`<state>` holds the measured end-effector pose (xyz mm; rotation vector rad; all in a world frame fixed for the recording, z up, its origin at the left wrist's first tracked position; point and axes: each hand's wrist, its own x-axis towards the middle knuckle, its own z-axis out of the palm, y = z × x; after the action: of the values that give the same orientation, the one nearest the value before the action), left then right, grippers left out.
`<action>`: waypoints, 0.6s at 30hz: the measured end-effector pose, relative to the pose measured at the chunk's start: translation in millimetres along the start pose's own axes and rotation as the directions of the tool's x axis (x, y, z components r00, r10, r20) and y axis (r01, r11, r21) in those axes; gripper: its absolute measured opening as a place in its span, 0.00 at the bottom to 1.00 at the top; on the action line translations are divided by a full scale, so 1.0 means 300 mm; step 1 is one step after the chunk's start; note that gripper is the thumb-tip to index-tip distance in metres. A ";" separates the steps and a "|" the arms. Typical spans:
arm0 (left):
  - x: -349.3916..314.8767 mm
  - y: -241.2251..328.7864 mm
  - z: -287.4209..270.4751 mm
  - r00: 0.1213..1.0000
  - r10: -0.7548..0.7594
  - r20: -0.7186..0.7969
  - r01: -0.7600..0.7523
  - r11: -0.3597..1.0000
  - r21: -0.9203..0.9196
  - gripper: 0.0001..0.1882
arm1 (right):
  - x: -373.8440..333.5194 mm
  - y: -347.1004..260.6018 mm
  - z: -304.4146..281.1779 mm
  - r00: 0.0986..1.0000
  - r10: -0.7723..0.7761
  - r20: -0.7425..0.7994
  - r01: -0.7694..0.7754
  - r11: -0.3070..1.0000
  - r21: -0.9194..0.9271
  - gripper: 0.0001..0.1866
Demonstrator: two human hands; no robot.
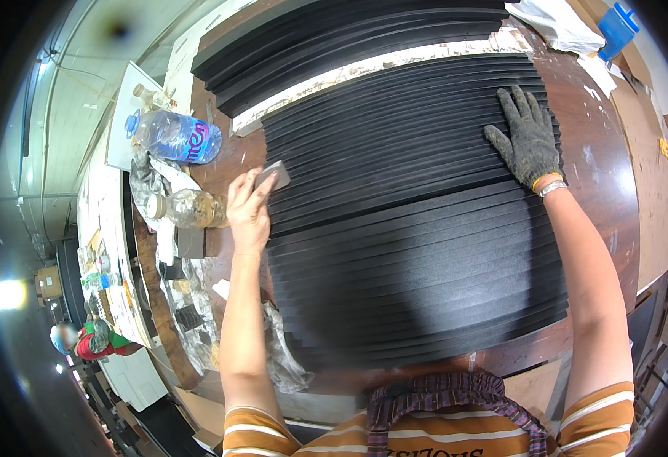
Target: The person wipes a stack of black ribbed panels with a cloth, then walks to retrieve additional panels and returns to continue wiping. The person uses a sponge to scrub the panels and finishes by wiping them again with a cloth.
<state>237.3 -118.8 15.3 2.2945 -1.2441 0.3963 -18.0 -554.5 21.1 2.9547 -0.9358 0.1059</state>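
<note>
From my remote seat I see the bare left hand (248,202) with its fingers clamped on a small, pale grey, flat-faced block (274,176). The block sits at the left ends of a wide bed of long, narrow black strips (395,141), packed edge to edge across the bench (600,179), whose top is a glossy reddish brown. I cannot tell whether the block is touching the strip ends.

My right hand (528,137), in a dark grey knitted glove with a yellow cuff edge, lies palm down near the right ends of those strips, fingers extended and slightly apart, thumb well out to the side. A silvery band (552,187) circles that wrist.

Nearer my body, more black strips (456,259) lie side by side and catch the light. Across the far side I have a stack of long black pieces (349,38), with a stained whitish board (380,65) showing in between.

Left of the strips lie a large clear plastic bottle with a blue cap (178,137) and a clear jar with a pale lid (189,209), just beside the left hand. A blue plastic container (617,32) is at the far right corner.
</note>
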 end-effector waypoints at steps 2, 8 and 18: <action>0.001 0.002 -0.004 0.996 -0.004 0.086 0.002 1.000 0.031 0.29 | -0.002 -0.001 -0.002 1.000 0.000 0.003 0.000 1.000 -0.014 0.42; 0.005 -0.006 -0.023 0.999 -0.020 -0.026 0.021 0.999 0.034 0.27 | -0.003 -0.001 -0.002 1.000 -0.005 -0.014 0.005 1.000 -0.001 0.42; -0.018 -0.040 -0.022 0.999 -0.034 -0.039 0.036 0.997 0.063 0.29 | -0.002 0.007 0.011 0.999 -0.026 -0.036 0.026 1.000 -0.007 0.43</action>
<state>244.5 -105.9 14.7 2.3472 -1.1870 0.4712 -19.6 -556.1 17.8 2.9475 -0.8915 0.1550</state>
